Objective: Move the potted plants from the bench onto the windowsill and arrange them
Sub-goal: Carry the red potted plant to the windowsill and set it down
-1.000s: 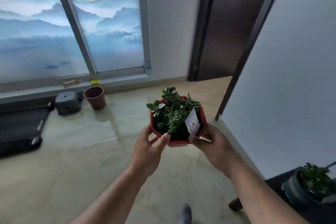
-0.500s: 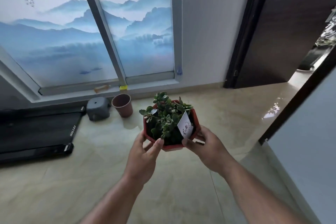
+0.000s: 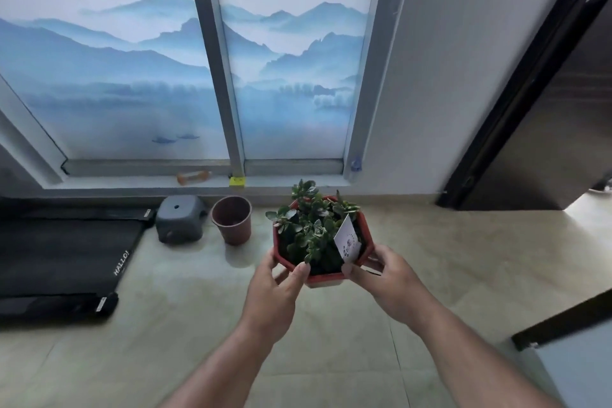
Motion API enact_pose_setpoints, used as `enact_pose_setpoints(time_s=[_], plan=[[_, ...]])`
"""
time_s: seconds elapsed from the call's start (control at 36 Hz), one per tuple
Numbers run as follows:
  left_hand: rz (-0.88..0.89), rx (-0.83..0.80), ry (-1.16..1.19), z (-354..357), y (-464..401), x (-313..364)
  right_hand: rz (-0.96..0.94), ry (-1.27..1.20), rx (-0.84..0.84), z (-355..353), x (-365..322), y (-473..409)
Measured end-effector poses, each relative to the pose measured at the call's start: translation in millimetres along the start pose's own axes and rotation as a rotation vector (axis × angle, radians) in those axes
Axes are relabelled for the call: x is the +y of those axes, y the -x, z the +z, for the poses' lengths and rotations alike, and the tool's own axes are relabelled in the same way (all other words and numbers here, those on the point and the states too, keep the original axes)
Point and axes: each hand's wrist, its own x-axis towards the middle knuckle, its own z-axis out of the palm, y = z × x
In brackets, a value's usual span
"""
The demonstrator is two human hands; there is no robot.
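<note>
I carry a red hexagonal pot point(image 3: 364, 235) of small green succulents with a white tag stuck in the soil, held in the air over the floor. My left hand point(image 3: 275, 291) grips its near left side, thumb on the rim. My right hand point(image 3: 384, 275) grips the near right side, thumb by the tag. The low grey windowsill point(image 3: 298, 180) runs along the window straight ahead, just beyond the pot. The bench is out of view.
An empty brown pot point(image 3: 231, 220) and a grey plastic stool point(image 3: 180, 218) stand on the floor below the sill. A black treadmill point(image 3: 59, 261) lies at the left. On the sill lie an orange object point(image 3: 193, 177) and a yellow block point(image 3: 237, 181). A dark door point(image 3: 536, 129) is on the right.
The view has turned left and come closer to the window. The bench and its plant have left the frame. Both hands keep the same hold on the pot.
</note>
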Motion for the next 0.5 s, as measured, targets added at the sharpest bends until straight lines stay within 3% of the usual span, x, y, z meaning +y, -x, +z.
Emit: enact_pose_setpoints(time_s=[0.28, 0.5], plan=[[-0.016, -0.004, -0.049, -29.9, -156.7, 10.6, 0.029, 0.018, -0.012, 13.8, -34.0, -150.3], [-0.072, 0.054, -0.087, -30.4, -317.2, 3.2, 0.021, 0.004, -0.112, 10.3, -35.0, -329.7]])
